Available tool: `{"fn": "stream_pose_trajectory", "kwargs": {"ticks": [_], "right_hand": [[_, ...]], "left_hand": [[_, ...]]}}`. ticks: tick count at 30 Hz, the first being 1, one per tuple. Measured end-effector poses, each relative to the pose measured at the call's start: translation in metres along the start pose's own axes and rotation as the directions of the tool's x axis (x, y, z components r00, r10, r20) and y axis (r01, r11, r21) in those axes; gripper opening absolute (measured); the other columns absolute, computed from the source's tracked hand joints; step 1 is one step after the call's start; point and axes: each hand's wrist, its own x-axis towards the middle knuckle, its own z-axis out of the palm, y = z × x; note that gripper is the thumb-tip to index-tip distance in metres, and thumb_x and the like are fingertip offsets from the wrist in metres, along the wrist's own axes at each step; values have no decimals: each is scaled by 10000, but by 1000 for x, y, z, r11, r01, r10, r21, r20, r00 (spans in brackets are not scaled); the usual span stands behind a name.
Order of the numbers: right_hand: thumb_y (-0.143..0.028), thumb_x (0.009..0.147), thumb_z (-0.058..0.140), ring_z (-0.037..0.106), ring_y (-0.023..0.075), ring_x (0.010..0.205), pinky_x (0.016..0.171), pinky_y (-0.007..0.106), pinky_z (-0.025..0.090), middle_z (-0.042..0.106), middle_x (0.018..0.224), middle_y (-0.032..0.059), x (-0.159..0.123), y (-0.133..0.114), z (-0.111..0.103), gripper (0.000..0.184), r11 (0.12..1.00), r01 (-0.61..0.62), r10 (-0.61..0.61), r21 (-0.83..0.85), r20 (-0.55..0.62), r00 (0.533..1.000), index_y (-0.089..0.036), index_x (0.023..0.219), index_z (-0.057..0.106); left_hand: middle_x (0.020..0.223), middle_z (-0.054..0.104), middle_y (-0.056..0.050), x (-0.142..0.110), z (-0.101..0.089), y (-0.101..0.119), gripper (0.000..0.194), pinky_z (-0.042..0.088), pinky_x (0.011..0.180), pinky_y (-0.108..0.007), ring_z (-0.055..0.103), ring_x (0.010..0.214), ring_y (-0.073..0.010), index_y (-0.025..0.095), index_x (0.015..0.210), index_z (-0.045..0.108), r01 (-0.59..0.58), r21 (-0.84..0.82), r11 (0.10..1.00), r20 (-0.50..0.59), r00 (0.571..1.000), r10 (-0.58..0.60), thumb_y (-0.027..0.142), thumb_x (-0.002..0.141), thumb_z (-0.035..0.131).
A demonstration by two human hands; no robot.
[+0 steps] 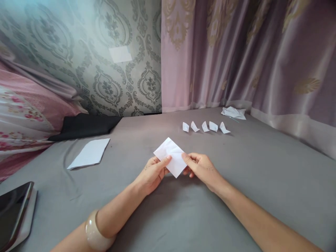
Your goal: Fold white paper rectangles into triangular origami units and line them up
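A small white square of paper (176,164), turned corner-up like a diamond, is held between both hands above the grey cloth. My left hand (154,172) pinches its left side, thumb lying across the front and fingers behind. On the opposite side, my right hand (201,167) grips the right corner between thumb and fingers. Faint creases show on the sheet. Beyond the hands, several small folded white paper pieces (205,126) stand in a row on the cloth.
A stack of white paper (89,153) lies at left, near a black cloth (86,126). Loose white papers (233,112) are heaped at the back right by the curtain (223,52). A dark-screened device (14,213) rests at the lower left. Patterned wallpaper (110,87) stands behind.
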Motion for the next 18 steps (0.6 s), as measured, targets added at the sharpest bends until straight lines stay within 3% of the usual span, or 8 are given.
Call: {"fn": "stream_pose_trajectory", "kwargs": {"ticks": [3,11,14,16,18], "right_hand": [[-374,859,575,644,111,546,428,173,417,700,676,51,-4,2,8,250,999,-37,38,-9,43,998,-135,802,622],[-331,869,577,657,95,549,369,131,373,726,751,89,-11,-3,12,254,980,-191,178,52,192,965,-133,712,568],[-323,865,590,651,84,543,361,118,371,726,769,100,-7,3,7,250,971,-223,206,86,174,963,-119,721,595],[-307,860,601,649,81,547,359,114,381,726,792,111,-3,7,5,232,955,-268,250,125,143,958,-109,740,618],[-277,855,604,646,81,553,367,116,402,727,822,118,-2,8,3,204,930,-326,308,170,126,943,-102,755,633]], "left_hand": [[999,717,-151,1,-2,2,265,540,813,-317,690,864,-221,67,1016,670,33,-16,999,-63,997,-33,235,810,678],[813,722,-126,16,-21,11,116,551,680,-271,676,673,-165,75,862,668,42,-2,999,-269,962,-41,181,821,646],[826,718,-113,21,-30,22,86,536,745,-269,681,741,-157,88,838,660,-29,26,999,-376,926,37,165,800,665],[843,717,-93,15,-26,34,119,517,793,-271,679,799,-154,112,846,656,-133,71,989,-435,888,151,191,768,701],[839,710,-51,-3,-10,45,187,497,796,-258,662,817,-143,152,901,672,-287,150,946,-322,891,321,244,746,723]]}}
